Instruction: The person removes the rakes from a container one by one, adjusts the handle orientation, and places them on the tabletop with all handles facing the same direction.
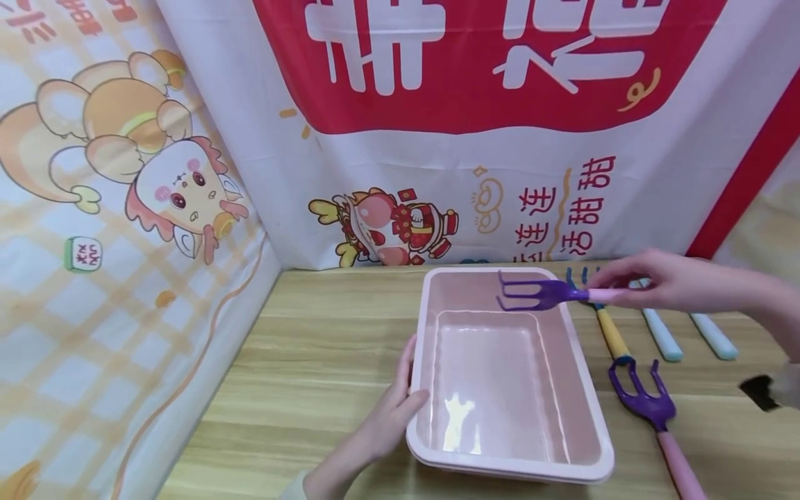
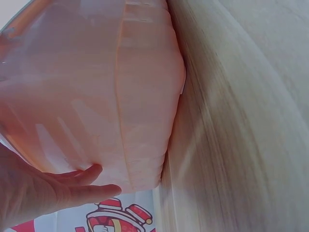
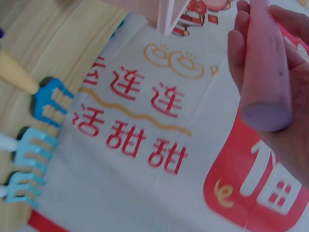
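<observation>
A pale pink plastic bin [image 1: 509, 468] stands on the wooden table. My left hand [image 1: 389, 415] holds its left side, thumb at the rim and fingers against the outer wall [image 2: 72, 106]. Over the far right part of the bin, my right hand [image 1: 678, 281] grips a purple hand rake [image 1: 546, 294] by its pink handle [image 3: 266, 67]. The tines point left, above the bin's inside. No object shows on the bin's floor.
Right of the bin lie another purple hand rake [image 1: 656, 408] with a pink handle, a blue rake with a yellow handle [image 1: 612, 335], and two light blue rakes [image 3: 36, 149]. A printed cloth [image 1: 387, 167] hangs behind the table; another cloth [image 1: 119, 278] covers the left side.
</observation>
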`<action>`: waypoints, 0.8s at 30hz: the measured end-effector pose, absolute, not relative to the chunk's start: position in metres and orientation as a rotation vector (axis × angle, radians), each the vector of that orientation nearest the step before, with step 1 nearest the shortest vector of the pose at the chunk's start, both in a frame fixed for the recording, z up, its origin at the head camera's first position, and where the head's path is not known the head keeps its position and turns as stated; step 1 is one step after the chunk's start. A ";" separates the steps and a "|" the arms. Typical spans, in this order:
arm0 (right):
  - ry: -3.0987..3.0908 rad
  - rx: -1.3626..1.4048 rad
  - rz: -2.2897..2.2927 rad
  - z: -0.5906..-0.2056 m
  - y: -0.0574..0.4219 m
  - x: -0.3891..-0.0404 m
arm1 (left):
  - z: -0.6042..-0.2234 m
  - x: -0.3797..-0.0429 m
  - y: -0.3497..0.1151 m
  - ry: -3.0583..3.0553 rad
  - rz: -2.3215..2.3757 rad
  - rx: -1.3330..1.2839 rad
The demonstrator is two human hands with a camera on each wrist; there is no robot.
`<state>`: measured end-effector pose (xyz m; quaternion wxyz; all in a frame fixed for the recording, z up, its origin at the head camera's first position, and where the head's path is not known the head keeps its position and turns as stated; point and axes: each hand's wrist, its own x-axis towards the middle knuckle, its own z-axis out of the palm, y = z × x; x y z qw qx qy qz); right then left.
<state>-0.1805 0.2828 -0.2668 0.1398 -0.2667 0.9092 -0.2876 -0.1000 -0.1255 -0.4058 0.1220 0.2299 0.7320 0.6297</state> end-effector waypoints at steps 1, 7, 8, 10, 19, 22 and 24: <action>2.671 -0.745 -0.830 -0.270 0.290 -0.176 | -0.406 -0.100 -0.125 2.135 1.838 0.674; 2.810 -0.554 -0.830 -0.294 0.333 -0.144 | -0.408 -0.098 -0.125 2.133 1.834 0.674; 2.827 -0.543 -0.861 -0.298 0.339 -0.139 | -0.409 -0.098 -0.125 2.134 1.832 0.672; 2.886 -0.506 -0.925 -0.309 0.353 -0.128 | -0.410 -0.098 -0.126 2.137 1.834 0.666; 3.131 -0.617 -1.352 -0.377 0.406 -0.099 | -0.407 -0.100 -0.125 2.127 1.843 0.670; 3.137 -0.562 -1.477 -0.397 0.414 -0.092 | -0.406 -0.102 -0.125 2.132 1.837 0.659; 3.149 -0.488 -1.538 -0.408 0.416 -0.088 | -0.406 -0.103 -0.125 2.134 1.834 0.655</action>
